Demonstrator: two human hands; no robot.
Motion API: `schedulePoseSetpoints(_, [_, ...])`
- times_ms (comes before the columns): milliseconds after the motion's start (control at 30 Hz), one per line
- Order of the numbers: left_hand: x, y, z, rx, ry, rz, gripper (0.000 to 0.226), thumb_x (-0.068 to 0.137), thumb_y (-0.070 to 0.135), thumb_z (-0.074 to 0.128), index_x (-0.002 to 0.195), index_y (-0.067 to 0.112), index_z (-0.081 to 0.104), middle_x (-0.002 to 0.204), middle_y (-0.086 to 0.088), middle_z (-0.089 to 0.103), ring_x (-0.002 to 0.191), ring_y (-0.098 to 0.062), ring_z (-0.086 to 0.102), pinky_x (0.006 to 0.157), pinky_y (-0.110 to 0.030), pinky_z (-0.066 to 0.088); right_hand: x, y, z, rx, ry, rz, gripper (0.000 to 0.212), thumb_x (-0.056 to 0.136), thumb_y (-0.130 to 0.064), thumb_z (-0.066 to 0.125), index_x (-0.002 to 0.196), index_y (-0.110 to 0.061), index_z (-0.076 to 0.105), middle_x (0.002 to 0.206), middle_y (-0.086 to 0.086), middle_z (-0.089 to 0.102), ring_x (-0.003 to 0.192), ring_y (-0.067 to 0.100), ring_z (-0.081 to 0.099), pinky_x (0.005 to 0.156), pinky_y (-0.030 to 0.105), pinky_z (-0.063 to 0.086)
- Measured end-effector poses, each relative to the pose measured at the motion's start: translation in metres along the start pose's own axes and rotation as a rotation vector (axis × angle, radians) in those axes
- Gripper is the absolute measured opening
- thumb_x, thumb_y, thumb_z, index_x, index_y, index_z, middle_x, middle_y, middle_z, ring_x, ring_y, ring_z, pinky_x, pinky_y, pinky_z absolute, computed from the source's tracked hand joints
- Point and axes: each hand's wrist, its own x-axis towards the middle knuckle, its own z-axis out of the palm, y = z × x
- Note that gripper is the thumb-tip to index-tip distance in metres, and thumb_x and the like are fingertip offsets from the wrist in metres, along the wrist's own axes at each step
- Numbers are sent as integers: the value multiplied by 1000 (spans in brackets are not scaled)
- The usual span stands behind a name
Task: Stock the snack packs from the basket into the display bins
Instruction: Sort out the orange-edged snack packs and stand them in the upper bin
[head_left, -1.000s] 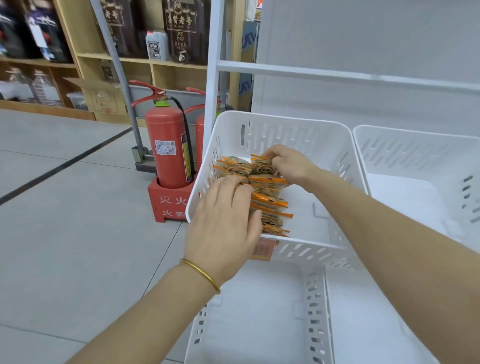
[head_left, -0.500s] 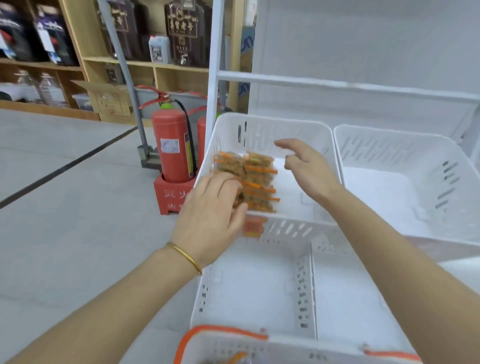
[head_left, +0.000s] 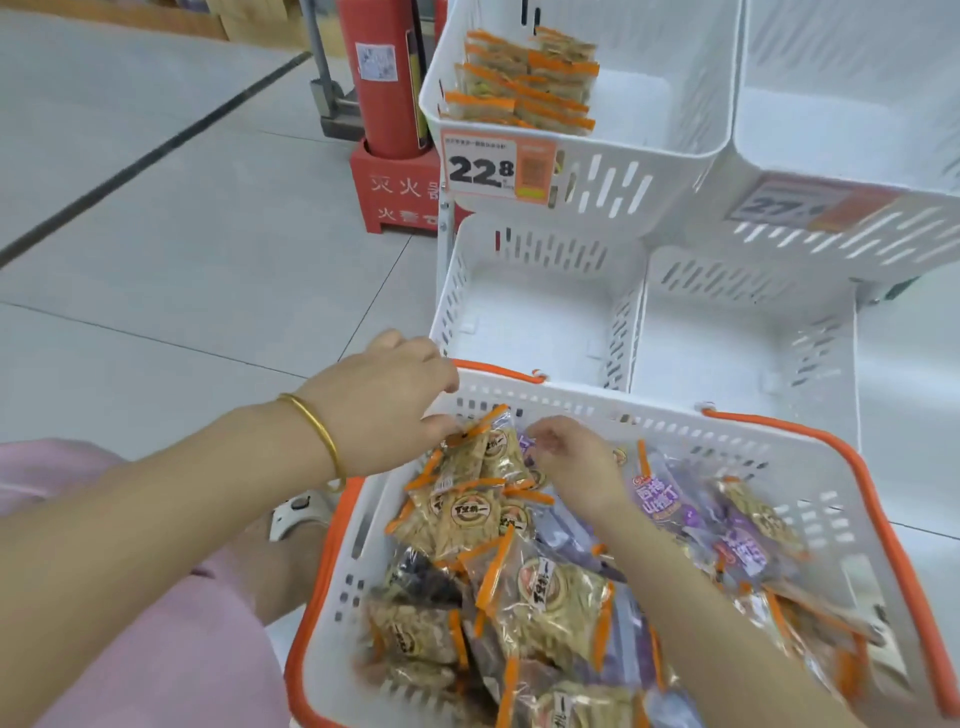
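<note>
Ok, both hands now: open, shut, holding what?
Left hand: pinches an orange-edged snack pack.
Right hand: curled among the packs; hold cannot be told.

The basket (head_left: 675, 431) is white with an orange rim, and the snack packs (head_left: 467, 514) in it are clear with orange edges and tan insides, plus some purple packs (head_left: 660, 499). Display bins (head_left: 623, 187) are white with slotted walls, price tag (head_left: 483, 169) orange-and-white with black digits, fire extinguisher (head_left: 384, 78) red.

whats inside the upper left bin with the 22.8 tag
Orange-edged snack packs stacked against the left side of the bin; the floor beside them is bare. Its front wall and price tag cover the lowest packs.
</note>
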Motion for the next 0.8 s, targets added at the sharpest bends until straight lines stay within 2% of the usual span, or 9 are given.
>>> schedulePoseSetpoints(67, [0,2,0,-9,-14,-19,39,94,38,43,130,24,45,129,5,42,120,-16,31,99,-33,38,6,-1,19,-181,-51,53,25,93,-28,55,114,-17,61,108,4,64,103,24,59,87,36,49])
schedulePoseSetpoints(167, [6,-1,-3,12,-14,-27,39,94,36,44,131,23,45,129,3,43,121,-17,31,99,-36,39,17,-13,44,-541,-40,133,46,87,-62,45,108,-24,61,110,5,63,107,30,55,92,43,42])
schedulePoseSetpoints(300, [16,-2,-8,23,8,-19,36,94,35,44,126,20,48,125,0,45,118,-20,33,97,-40,40,27,-21,69,-709,-30,203,72,76,-77,45,121,-22,53,127,13,49,121,36,43,100,50,34])
schedulePoseSetpoints(367, [18,-2,-8,37,26,-2,35,94,35,43,124,18,49,123,-2,46,116,-21,34,95,-40,42,32,-19,77,-664,-40,253,66,73,-71,56,117,-22,54,128,12,46,121,36,43,102,52,32])
schedulePoseSetpoints(433, [19,-2,-7,52,33,7,35,94,34,43,123,16,49,123,-3,46,115,-22,34,95,-41,42,36,-14,80,-518,-3,257,42,74,-54,66,98,-20,58,119,10,50,114,32,48,100,49,37])
schedulePoseSetpoints(533, [20,0,-6,62,7,8,36,95,34,44,125,15,48,124,-4,44,117,-23,34,95,-42,42,28,-9,73,-297,92,143,26,74,-29,73,66,-18,51,92,8,60,99,25,52,73,34,45])
schedulePoseSetpoints(600, [22,4,-5,34,-14,18,35,95,32,45,125,14,48,125,-6,44,116,-24,38,95,-42,42,16,-11,58,-168,180,79,21,74,-18,75,64,-13,57,82,9,62,95,23,52,62,28,37])
schedulePoseSetpoints(700, [27,15,3,-73,-97,-28,35,96,29,45,126,10,45,124,-12,48,106,-26,52,91,-38,45,-7,-21,26,60,297,23,22,73,-23,79,67,-18,58,87,8,62,86,17,54,62,25,34])
schedulePoseSetpoints(800, [34,31,16,-484,-267,-210,42,97,35,44,128,8,36,108,-14,58,91,-29,62,88,-44,51,-30,-33,-1,170,349,-61,22,72,-23,79,68,-28,58,94,0,55,81,0,49,63,10,32])
